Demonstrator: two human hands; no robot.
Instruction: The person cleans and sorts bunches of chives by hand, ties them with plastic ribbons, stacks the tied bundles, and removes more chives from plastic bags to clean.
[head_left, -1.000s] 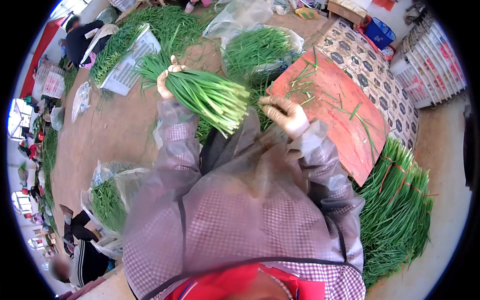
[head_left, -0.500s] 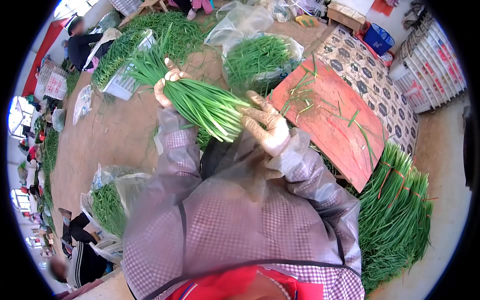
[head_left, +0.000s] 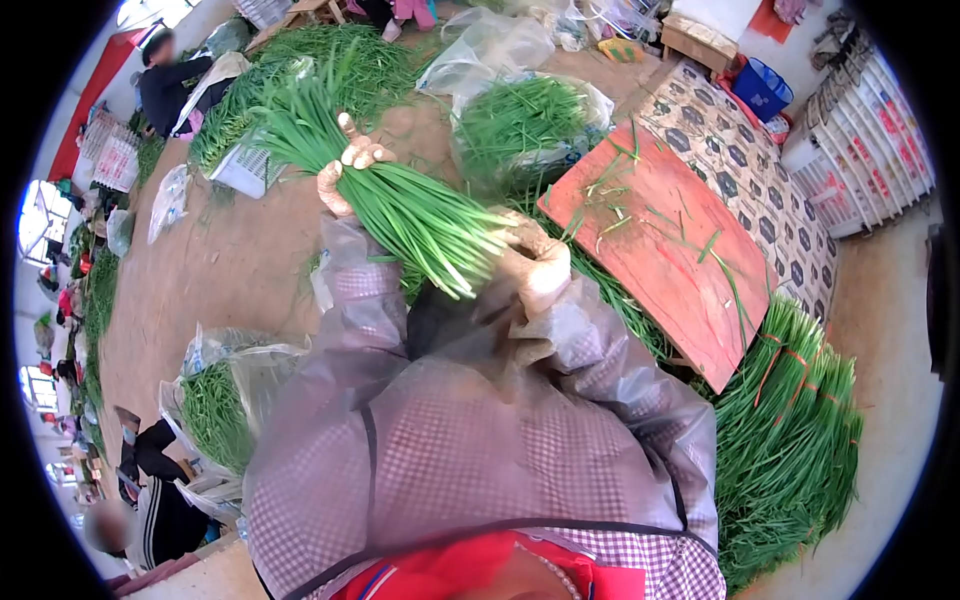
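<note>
A thick bunch of green chives (head_left: 400, 205) is held up in front of my chest, leaf tips pointing up left and cut ends pointing down right. My left hand (head_left: 345, 170) is closed around the middle of the bunch. My right hand (head_left: 535, 262), in a pale glove, is cupped against the cut ends at the bunch's lower right. Both forearms are covered by clear plastic sleeves over checked fabric.
A red board (head_left: 665, 235) with loose chive scraps lies to the right. Tied chive bundles (head_left: 790, 430) are stacked beyond its near edge. Plastic bags of chives (head_left: 520, 120) and a white crate (head_left: 245, 165) stand ahead. Other people sit at the left (head_left: 170, 80).
My right hand has come in from the red board's edge to the cut ends of the bunch. The left hand lifted the bunch slightly higher.
</note>
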